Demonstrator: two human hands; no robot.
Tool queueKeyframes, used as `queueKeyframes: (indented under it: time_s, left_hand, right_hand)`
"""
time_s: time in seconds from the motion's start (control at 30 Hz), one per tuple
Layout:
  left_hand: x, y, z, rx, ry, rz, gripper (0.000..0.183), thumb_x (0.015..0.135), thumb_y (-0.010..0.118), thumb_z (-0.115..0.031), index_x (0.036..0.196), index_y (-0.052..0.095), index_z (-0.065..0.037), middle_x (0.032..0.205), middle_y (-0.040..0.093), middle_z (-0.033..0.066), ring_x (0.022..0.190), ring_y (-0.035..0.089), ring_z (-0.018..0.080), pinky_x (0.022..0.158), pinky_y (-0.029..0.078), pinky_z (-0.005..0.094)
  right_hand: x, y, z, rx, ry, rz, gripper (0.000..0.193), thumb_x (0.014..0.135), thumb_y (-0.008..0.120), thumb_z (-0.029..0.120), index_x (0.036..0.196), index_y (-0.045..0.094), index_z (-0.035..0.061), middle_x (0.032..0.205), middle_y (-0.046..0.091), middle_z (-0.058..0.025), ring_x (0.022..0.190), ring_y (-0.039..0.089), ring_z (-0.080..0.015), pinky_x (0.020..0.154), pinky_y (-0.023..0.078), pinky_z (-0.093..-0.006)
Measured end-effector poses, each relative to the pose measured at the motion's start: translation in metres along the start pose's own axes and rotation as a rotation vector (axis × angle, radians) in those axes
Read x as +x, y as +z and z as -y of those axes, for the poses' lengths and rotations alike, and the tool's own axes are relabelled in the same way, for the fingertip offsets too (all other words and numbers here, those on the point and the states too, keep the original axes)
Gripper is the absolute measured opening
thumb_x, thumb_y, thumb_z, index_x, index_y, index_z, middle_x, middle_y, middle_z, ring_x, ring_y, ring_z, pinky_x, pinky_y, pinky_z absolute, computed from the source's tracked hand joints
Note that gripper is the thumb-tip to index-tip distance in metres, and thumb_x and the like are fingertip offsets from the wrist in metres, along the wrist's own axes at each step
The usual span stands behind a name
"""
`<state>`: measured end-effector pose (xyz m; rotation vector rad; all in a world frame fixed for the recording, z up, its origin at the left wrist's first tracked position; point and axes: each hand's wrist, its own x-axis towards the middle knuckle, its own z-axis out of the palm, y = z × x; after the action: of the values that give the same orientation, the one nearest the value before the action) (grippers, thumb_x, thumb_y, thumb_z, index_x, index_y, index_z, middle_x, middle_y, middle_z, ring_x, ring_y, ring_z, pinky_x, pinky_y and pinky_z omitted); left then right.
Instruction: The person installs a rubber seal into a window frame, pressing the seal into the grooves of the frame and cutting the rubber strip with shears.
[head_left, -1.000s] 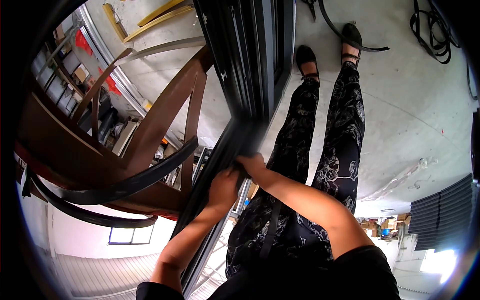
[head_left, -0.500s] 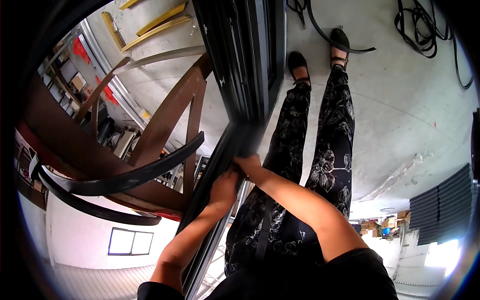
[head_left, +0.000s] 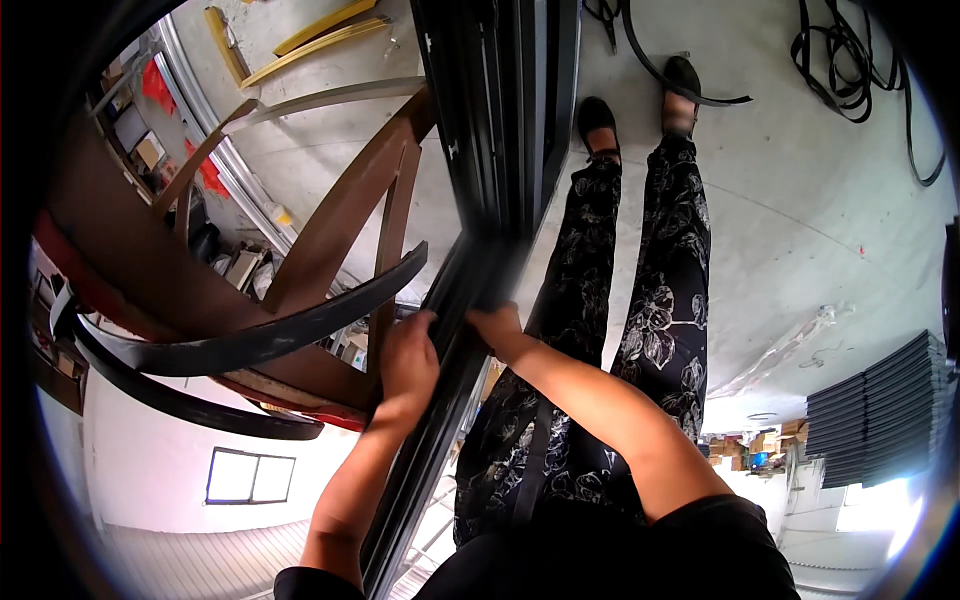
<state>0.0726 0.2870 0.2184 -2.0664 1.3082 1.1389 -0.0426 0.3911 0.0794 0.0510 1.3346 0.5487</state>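
Note:
A long black grooved metal frame (head_left: pixel 502 120) runs down the middle and bends toward the lower left, where its near bar (head_left: pixel 455 300) lies under my hands. My right hand (head_left: pixel 500 330) grips the right edge of this bar, a digit laid over its top; the tips look blurred. On the bar's left side is my left hand (head_left: pixel 406 362), its fingers curled together and pointing away from me. Whatever those fingers pinch, if anything, is hidden. Close beyond my left hand a flat black strip (head_left: pixel 290 330) curves across a brown rack.
The brown curved rack (head_left: pixel 330 215) stands left of the frame. Yellow bars (head_left: pixel 315 50) lie on the floor at far left. A black cord coil (head_left: pixel 840 70) lies at far right, and another black strip (head_left: pixel 690 95) crosses near my shoes. Dark ribbed panels (head_left: pixel 875 410) stand at right.
My left hand has come off the bar's top, away from my right hand, to its left side. My right hand stays nearly in place. The view has shifted slightly.

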Motion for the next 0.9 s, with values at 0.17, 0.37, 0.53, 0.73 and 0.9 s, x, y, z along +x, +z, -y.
queueKeyframes:
  time_s: [0.17,0.37,0.53,0.73,0.9]
  left_hand:
    - [0.004,0.018,0.021,-0.093,-0.089,0.037,0.026,0.083,0.051,0.002,0.107,0.058,-0.002,0.100,0.063,0.0196,0.092,0.059,0.0393,0.083,0.048,0.0433]
    - [-0.005,0.047,0.046,-0.083,-0.106,0.027,0.024,0.085,0.054,-0.005,0.107,0.058,-0.001,0.102,0.064,0.0208,0.097,0.060,0.0379,0.083,0.049,0.0425]
    - [0.017,0.063,0.059,-0.166,-0.242,0.119,0.028,0.090,0.054,-0.018,0.111,0.057,0.001,0.103,0.064,0.0209,0.095,0.062,0.0374,0.083,0.049,0.0418]
    - [0.047,0.087,0.062,-0.181,-0.328,0.229,0.031,0.090,0.057,-0.025,0.105,0.062,0.001,0.098,0.066,0.0211,0.094,0.062,0.0370,0.082,0.049,0.0403]
    - [0.041,0.091,0.061,-0.200,-0.296,0.163,0.028,0.089,0.055,-0.020,0.106,0.064,-0.001,0.103,0.065,0.0203,0.097,0.062,0.0359,0.084,0.049,0.0389]
  right_hand:
    - [-0.030,0.001,0.026,-0.060,-0.030,-0.103,0.085,0.065,0.081,0.030,0.120,0.032,-0.0123,0.113,0.058,-0.0299,0.103,0.061,-0.0379,0.088,0.051,-0.0392]
    - [-0.039,0.001,0.019,-0.049,-0.038,-0.038,0.084,0.066,0.080,0.029,0.120,0.031,-0.0103,0.111,0.059,-0.0298,0.102,0.062,-0.0383,0.088,0.051,-0.0397]
    - [-0.039,0.007,0.023,-0.078,-0.041,-0.090,0.084,0.065,0.080,0.029,0.122,0.031,-0.0101,0.111,0.060,-0.0287,0.103,0.061,-0.0379,0.088,0.051,-0.0387]
    - [-0.014,0.003,0.017,0.124,0.010,-0.032,0.056,0.066,0.076,0.029,0.103,0.056,-0.0084,0.095,0.065,-0.0215,0.085,0.066,-0.0317,0.071,0.052,-0.0388]
    - [0.004,0.010,0.028,0.019,0.064,-0.113,0.057,0.065,0.077,0.028,0.102,0.058,-0.0111,0.098,0.066,-0.0257,0.092,0.066,-0.0369,0.078,0.054,-0.0409]
